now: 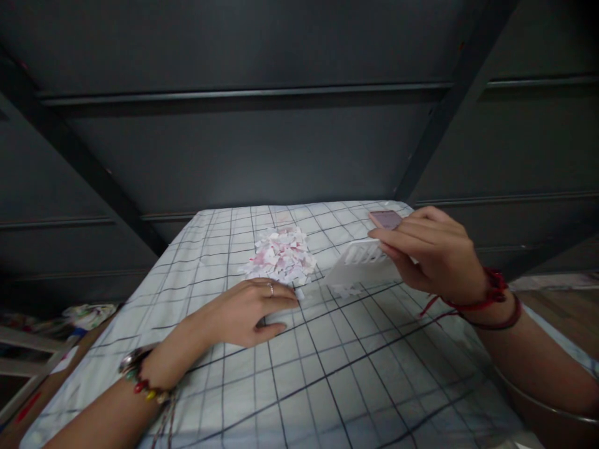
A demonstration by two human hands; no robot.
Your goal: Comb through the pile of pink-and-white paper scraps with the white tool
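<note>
A loose heap of small torn paper scraps (283,255), white with some pink, lies on the checked cloth. My left hand (253,308) rests palm down at the heap's near edge, its fingers stretched out and the thumb apart. A scrap or two lies by its fingertips. To the right, my right hand (428,252) pinches a flat white plastic piece with a row of slots (358,265) by its upper right end. The piece stands tilted over the cloth, and its exact kind is unclear. A few scraps (347,291) show at its lower edge.
A white cloth with dark check lines (299,380) covers the table. Behind my right hand lies a pinkish flat rectangular object (385,219), perhaps a phone. Dark panels (262,156) stand at the table's far edge. A pale wooden frame (32,362) is at the lower left.
</note>
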